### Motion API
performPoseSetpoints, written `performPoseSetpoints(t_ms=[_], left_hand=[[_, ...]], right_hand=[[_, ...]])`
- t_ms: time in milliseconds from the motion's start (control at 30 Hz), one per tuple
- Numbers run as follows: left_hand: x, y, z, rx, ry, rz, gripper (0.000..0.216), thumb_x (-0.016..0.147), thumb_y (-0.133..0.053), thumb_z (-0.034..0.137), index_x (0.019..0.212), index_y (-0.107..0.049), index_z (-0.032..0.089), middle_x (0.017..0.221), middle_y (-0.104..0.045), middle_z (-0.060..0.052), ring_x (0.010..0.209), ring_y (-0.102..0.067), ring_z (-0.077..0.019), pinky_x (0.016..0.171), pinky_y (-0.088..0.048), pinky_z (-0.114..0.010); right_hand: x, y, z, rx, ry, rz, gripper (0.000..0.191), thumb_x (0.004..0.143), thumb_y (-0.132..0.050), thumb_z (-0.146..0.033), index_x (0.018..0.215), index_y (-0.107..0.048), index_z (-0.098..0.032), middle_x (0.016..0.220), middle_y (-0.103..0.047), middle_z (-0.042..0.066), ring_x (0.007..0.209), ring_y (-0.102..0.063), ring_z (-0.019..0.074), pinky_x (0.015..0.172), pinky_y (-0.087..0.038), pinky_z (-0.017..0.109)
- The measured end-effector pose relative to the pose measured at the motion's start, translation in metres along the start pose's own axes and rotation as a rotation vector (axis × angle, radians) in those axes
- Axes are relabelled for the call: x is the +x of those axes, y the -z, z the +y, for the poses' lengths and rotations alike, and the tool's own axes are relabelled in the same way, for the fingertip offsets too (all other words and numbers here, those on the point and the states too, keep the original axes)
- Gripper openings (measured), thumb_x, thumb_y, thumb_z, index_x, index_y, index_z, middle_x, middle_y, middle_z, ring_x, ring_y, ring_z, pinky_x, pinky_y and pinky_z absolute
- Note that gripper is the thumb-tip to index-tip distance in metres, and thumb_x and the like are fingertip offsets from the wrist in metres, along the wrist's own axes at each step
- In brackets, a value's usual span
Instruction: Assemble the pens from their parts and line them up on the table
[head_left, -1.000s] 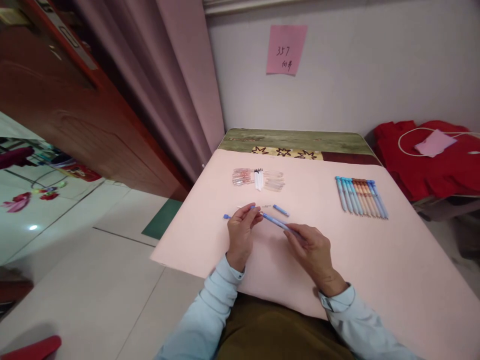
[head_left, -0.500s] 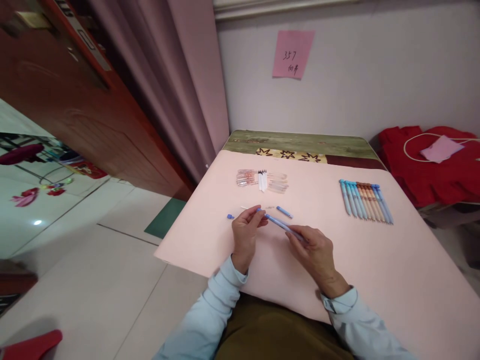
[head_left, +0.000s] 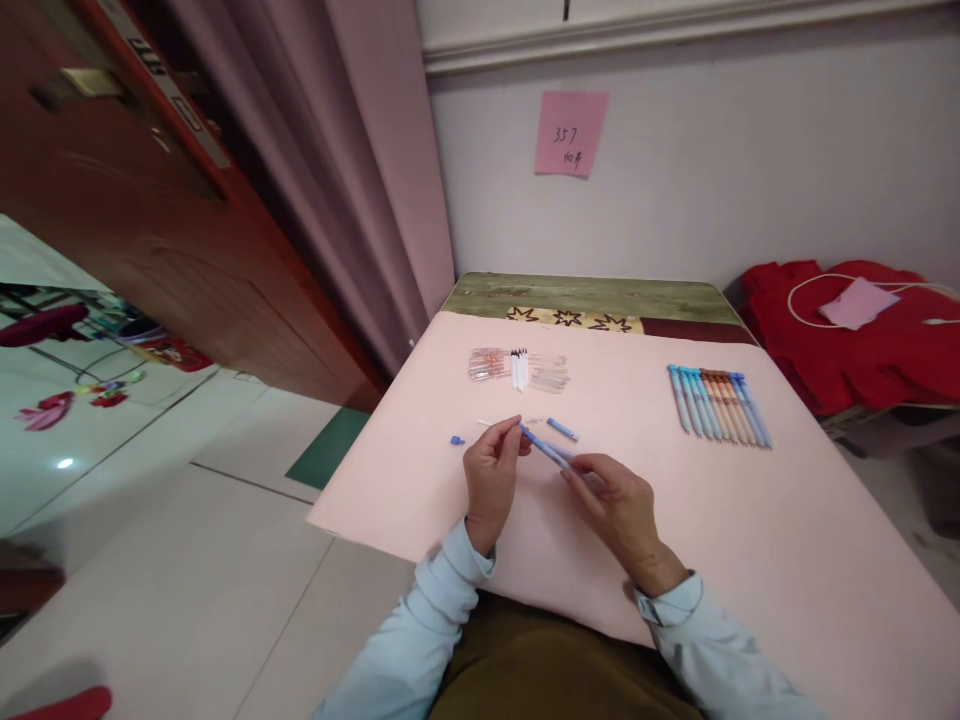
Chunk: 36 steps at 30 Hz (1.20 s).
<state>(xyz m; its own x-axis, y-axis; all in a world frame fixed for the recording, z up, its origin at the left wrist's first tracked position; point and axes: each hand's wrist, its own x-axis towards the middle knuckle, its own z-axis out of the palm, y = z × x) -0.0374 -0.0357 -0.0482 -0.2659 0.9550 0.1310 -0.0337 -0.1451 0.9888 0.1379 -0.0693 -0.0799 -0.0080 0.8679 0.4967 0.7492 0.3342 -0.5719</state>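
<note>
Both hands meet over the front middle of the table around a slim blue pen. My left hand pinches a small blue part at its upper left end. Closed on the barrel's lower right end is my right hand; its fingers hide that end. Just beyond the hands lie a short blue pen piece and some tiny springs. A thin white rod shows partly behind my left fingers, and a small blue cap rests to their left.
Farther back lie clear tubes with reddish marks, white refills with black tips and clear barrels. Blue and brown pens form a row at right. A wooden door stands left, red cloth right of the pink-covered table.
The camera view has tilted slightly, shifting the scene. My right hand has drawn a little nearer to my left, and the pen between them slants more steeply.
</note>
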Motion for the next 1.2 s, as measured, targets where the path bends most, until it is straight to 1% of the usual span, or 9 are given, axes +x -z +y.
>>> performPoseSetpoints(t_ms=[267,400,500,600,667,767,867,933,1200], left_hand=[[-0.006,-0.015,0.031,-0.001,-0.065,-0.035,0.033,0.082,-0.072,0.036,0.107,-0.069,0.015,0.080,-0.073,-0.004,0.068,-0.069,-0.0146,0.069,-0.059,-0.028],[-0.004,-0.027,0.049,-0.004,-0.077,-0.145,0.048,0.079,-0.074,0.039,0.120,-0.062,0.017,0.099,-0.074,-0.008,0.077,-0.070,-0.0164,0.076,-0.060,-0.032],[-0.005,-0.022,0.049,0.089,-0.045,-0.220,0.047,0.081,-0.070,0.044,0.119,-0.062,0.017,0.110,-0.072,-0.010,0.078,-0.071,-0.0175,0.076,-0.061,-0.034],[-0.010,-0.002,0.035,0.275,-0.022,-0.247,0.043,0.081,-0.068,0.048,0.112,-0.066,0.018,0.105,-0.073,-0.008,0.078,-0.071,-0.0180,0.076,-0.061,-0.033],[-0.016,0.014,0.020,0.386,-0.027,-0.236,0.043,0.081,-0.065,0.051,0.108,-0.068,0.019,0.101,-0.073,-0.007,0.075,-0.070,-0.0182,0.071,-0.060,-0.031],[-0.026,0.030,-0.002,0.486,-0.026,-0.209,0.042,0.080,-0.064,0.053,0.105,-0.070,0.019,0.095,-0.074,-0.006,0.067,-0.068,-0.0170,0.064,-0.059,-0.029],[-0.031,0.035,-0.015,0.509,-0.051,-0.209,0.040,0.080,-0.063,0.053,0.102,-0.071,0.020,0.095,-0.074,-0.005,0.067,-0.068,-0.0172,0.064,-0.059,-0.028],[-0.031,0.034,-0.018,0.518,-0.071,-0.220,0.039,0.081,-0.063,0.053,0.100,-0.071,0.021,0.096,-0.075,-0.005,0.068,-0.068,-0.0173,0.064,-0.059,-0.028],[-0.026,0.034,-0.018,0.530,-0.070,-0.263,0.034,0.081,-0.063,0.051,0.096,-0.073,0.022,0.092,-0.076,-0.004,0.065,-0.067,-0.0168,0.062,-0.058,-0.026]], right_hand=[[0.004,0.012,-0.019,0.227,-0.046,0.062,0.011,0.088,-0.064,-0.029,0.094,-0.070,-0.022,0.084,-0.073,0.004,0.074,-0.067,0.0164,0.070,-0.053,0.028],[0.009,0.036,-0.019,0.309,-0.109,0.176,0.011,0.088,-0.064,-0.029,0.090,-0.071,-0.022,0.081,-0.072,0.004,0.070,-0.066,0.0153,0.068,-0.054,0.028],[0.014,0.068,0.010,0.312,-0.246,0.307,0.016,0.085,-0.067,-0.034,0.089,-0.072,-0.020,0.080,-0.072,0.004,0.068,-0.064,0.0155,0.066,-0.053,0.028],[0.021,0.108,0.066,0.264,-0.430,0.453,0.029,0.080,-0.070,-0.044,0.093,-0.073,-0.018,0.081,-0.073,0.005,0.067,-0.064,0.0171,0.063,-0.051,0.028],[0.027,0.134,0.108,0.111,-0.535,0.481,0.035,0.079,-0.069,-0.048,0.093,-0.074,-0.017,0.077,-0.073,0.005,0.065,-0.063,0.0178,0.062,-0.049,0.029],[0.036,0.159,0.163,-0.183,-0.668,0.434,0.034,0.077,-0.067,-0.047,0.091,-0.077,-0.018,0.076,-0.074,0.006,0.066,-0.063,0.0190,0.062,-0.043,0.029],[0.046,0.164,0.197,-0.359,-0.793,0.289,0.032,0.078,-0.063,-0.046,0.090,-0.078,-0.020,0.080,-0.075,0.006,0.070,-0.064,0.0195,0.061,-0.040,0.028],[0.053,0.160,0.209,-0.396,-0.832,0.246,0.032,0.077,-0.062,-0.045,0.088,-0.078,-0.020,0.080,-0.075,0.007,0.069,-0.063,0.0199,0.060,-0.039,0.028],[0.076,0.148,0.224,-0.471,-0.880,0.185,0.029,0.074,-0.064,-0.044,0.082,-0.080,-0.021,0.075,-0.074,0.010,0.072,-0.064,0.0236,0.063,-0.041,0.031]])
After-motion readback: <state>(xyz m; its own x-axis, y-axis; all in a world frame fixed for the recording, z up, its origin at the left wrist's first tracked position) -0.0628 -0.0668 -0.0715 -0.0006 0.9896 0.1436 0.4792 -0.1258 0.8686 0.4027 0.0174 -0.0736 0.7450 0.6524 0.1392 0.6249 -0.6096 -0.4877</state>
